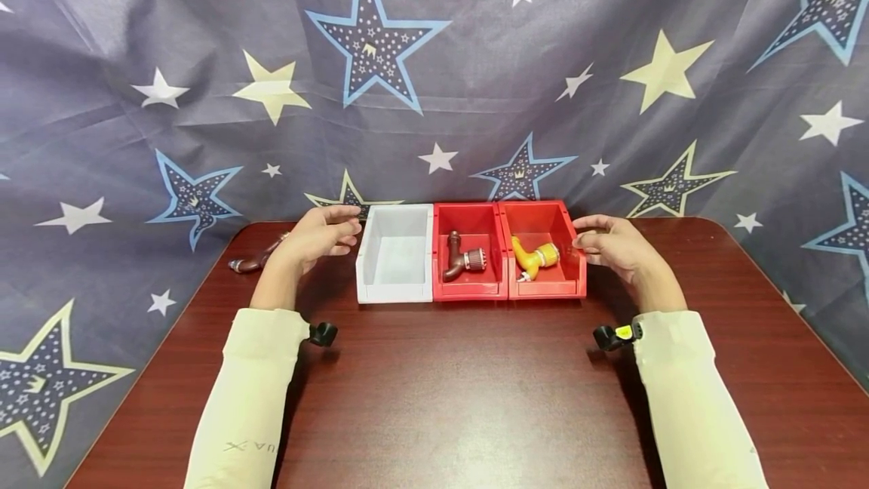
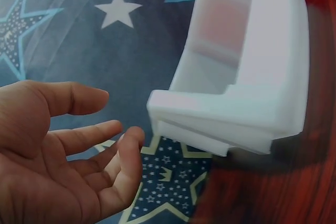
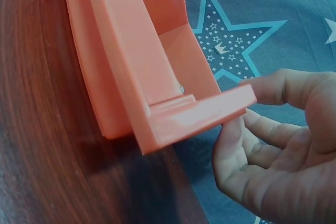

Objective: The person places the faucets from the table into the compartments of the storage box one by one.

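My left hand [image 1: 310,238] hovers beside the left wall of a white bin [image 1: 395,295], fingers loosely bent and a gap between them and the bin in the left wrist view. At the other end of the row, my right hand [image 1: 613,249] touches the right wall of an orange-red bin [image 1: 547,290] with loosely bent fingers. A yellow branched piece with a ribbed end and silvery tip [image 1: 532,256] lies in that bin. Between the two stands a red bin [image 1: 470,291] holding a brown branched piece with a ribbed end [image 1: 455,262].
A second brown piece [image 1: 247,264] lies on the table behind my left wrist, partly hidden. The three bins stand side by side near the back edge of the dark red wooden table [image 1: 448,391]. A star-patterned grey cloth [image 1: 475,127] hangs behind it.
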Demonstrator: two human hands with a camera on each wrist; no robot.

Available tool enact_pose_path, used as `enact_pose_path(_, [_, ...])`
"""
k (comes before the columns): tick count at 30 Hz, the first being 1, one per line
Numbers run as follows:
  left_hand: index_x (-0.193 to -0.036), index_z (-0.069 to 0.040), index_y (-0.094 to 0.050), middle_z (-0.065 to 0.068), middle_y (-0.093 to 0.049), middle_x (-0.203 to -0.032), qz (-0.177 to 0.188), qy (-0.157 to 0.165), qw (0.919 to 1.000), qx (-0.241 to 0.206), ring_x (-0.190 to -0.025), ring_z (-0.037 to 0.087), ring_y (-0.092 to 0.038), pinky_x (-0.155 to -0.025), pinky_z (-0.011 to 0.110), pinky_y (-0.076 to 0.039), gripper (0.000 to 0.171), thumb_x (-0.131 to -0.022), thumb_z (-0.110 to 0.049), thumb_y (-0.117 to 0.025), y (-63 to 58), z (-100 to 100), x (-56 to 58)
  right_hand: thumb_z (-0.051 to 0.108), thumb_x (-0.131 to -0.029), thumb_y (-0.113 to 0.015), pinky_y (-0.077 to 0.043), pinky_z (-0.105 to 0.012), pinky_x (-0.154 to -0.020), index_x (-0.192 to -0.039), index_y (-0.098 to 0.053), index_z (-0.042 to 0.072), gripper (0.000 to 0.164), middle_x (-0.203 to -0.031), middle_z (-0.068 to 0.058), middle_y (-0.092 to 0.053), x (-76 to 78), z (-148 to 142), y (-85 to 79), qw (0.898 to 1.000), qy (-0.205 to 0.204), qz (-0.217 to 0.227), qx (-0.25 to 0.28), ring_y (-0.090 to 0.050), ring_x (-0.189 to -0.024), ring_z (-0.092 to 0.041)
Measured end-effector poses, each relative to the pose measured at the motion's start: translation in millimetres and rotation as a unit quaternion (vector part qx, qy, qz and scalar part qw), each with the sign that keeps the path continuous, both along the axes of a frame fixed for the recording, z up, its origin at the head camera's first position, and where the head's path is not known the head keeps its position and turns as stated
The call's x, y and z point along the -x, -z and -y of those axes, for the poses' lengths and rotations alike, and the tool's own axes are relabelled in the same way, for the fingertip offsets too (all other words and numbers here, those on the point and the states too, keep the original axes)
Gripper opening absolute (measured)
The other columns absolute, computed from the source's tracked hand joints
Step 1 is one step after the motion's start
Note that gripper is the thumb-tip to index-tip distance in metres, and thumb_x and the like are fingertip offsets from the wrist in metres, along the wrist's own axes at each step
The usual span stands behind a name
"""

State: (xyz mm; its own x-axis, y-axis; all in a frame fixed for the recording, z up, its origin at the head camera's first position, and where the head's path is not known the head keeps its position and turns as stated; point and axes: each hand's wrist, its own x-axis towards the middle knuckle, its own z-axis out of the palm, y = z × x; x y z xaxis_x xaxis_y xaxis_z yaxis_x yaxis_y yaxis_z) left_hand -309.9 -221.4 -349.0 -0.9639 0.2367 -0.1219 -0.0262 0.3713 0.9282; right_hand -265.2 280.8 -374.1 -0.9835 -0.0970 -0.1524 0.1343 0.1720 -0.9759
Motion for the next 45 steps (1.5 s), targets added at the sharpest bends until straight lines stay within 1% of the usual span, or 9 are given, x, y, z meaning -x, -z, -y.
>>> enact_pose_path(6, [-0.152,-0.002,-0.045,0.021,-0.055,-0.136,-0.024,-0.008,0.9992,0.03,-0.099,0.019,-0.063,-0.085,0.031,-0.058,0.051,-0.104,-0.017,-0.056,-11.2,11,-5.3,0.001,-0.096,-0.057,-0.059,-0.026,-0.08,-0.145,-0.04,-0.009,0.053,-0.096,-0.003,-0.07,-0.7,0,1.9,1.0,-0.002,-0.004,-0.019,-0.066,-0.084,-0.013])
enact_pose_path(12, [-0.154,-0.005,-0.044,0.022,-0.053,-0.142,-0.043,-0.028,0.997,0.058,-0.097,0.014,-0.062,-0.089,0.034,-0.057,0.052,-0.105,-0.021,-0.056,-19.3,30,-10.0,0.0,-0.096,-0.056,-0.059,-0.027,-0.079,-0.143,-0.039,-0.012,0.051,-0.096,-0.004,-0.068,-0.2,0,2.6,1.0,-0.011,-0.016,-0.012,-0.066,-0.084,-0.012])
enact_pose_path(20, [-0.153,-0.003,-0.044,0.022,-0.055,-0.14,-0.07,-0.049,0.9924,0.088,-0.094,0.009,-0.061,-0.079,0.026,-0.057,0.052,-0.105,-0.02,-0.056,-25.5,50,-13.0,0.001,-0.098,-0.053,-0.058,-0.027,-0.08,-0.142,-0.039,-0.013,0.048,-0.102,-0.009,-0.061,-1.3,-1,-1.0,0.999,-0.017,-0.024,-0.018,-0.065,-0.085,-0.012])
enact_pose_path(22, [-0.153,-0.002,-0.044,0.022,-0.054,-0.141,-0.08,-0.05,0.9898,0.107,-0.094,0.012,-0.062,-0.077,0.026,-0.056,0.053,-0.105,-0.021,-0.057,-27.0,52,-14.8,0.001,-0.098,-0.053,-0.058,-0.026,-0.081,-0.142,-0.039,-0.013,0.048,-0.105,-0.01,-0.06,-1.4,-1,-1.7,0.999,-0.016,-0.023,-0.025,-0.065,-0.086,-0.012])
enact_pose_path(25, [-0.151,-0.002,-0.046,0.024,-0.053,-0.143,-0.117,-0.053,0.9737,0.189,-0.108,0.028,-0.063,-0.09,0.042,-0.055,0.056,-0.103,-0.027,-0.059,-26.6,56,-15.4,0.001,-0.098,-0.053,-0.058,-0.026,-0.08,-0.142,-0.038,-0.013,0.048,-0.105,-0.01,-0.06,-1.3,-1,-1.8,0.999,-0.018,-0.024,-0.024,-0.065,-0.086,-0.012])
enact_pose_path(29, [-0.148,0.002,-0.048,0.03,-0.051,-0.142,-0.174,-0.065,0.9315,0.313,-0.127,0.048,-0.049,-0.102,0.064,-0.04,0.058,-0.101,-0.029,-0.061,-20.1,62,-12.0,0.0,-0.098,-0.052,-0.058,-0.027,-0.079,-0.142,-0.037,-0.013,0.049,-0.098,-0.006,-0.063,-0.9,-1,-0.4,0.999,-0.021,-0.025,-0.007,-0.065,-0.084,-0.011])
enact_pose_path(33, [-0.145,0.005,-0.05,0.034,-0.049,-0.136,-0.203,-0.077,0.9044,0.368,-0.126,0.054,-0.045,-0.103,0.067,-0.037,0.057,-0.097,-0.025,-0.063,-12.4,66,-9.5,-0.001,-0.098,-0.052,-0.058,-0.027,-0.078,-0.142,-0.037,-0.013,0.048,-0.094,-0.003,-0.063,-0.2,-1,0.9,1.0,-0.02,-0.022,0.0,-0.065,-0.083,-0.011])
enact_pose_path(40, [-0.142,0.003,-0.052,0.035,-0.045,-0.138,-0.209,-0.093,0.8712,0.434,-0.124,0.058,-0.042,-0.095,0.073,-0.038,0.058,-0.095,-0.028,-0.062,-1.9,69,-6.9,-0.001,-0.098,-0.052,-0.058,-0.027,-0.078,-0.142,-0.037,-0.013,0.048,-0.094,-0.003,-0.064,0.8,-2,2.5,1.0,-0.017,-0.022,0.008,-0.065,-0.083,-0.01])
enact_pose_path(45, [-0.143,0.004,-0.049,0.036,-0.041,-0.139,-0.202,-0.098,0.8595,0.459,-0.123,0.056,-0.038,-0.093,0.072,-0.036,0.059,-0.096,-0.03,-0.062,4.3,72,-5.6,-0.001,-0.098,-0.054,-0.058,-0.026,-0.078,-0.143,-0.037,-0.013,0.05,-0.096,-0.003,-0.064,0.3,-1,2.3,1.0,-0.017,-0.02,0.007,-0.064,-0.083,-0.01])
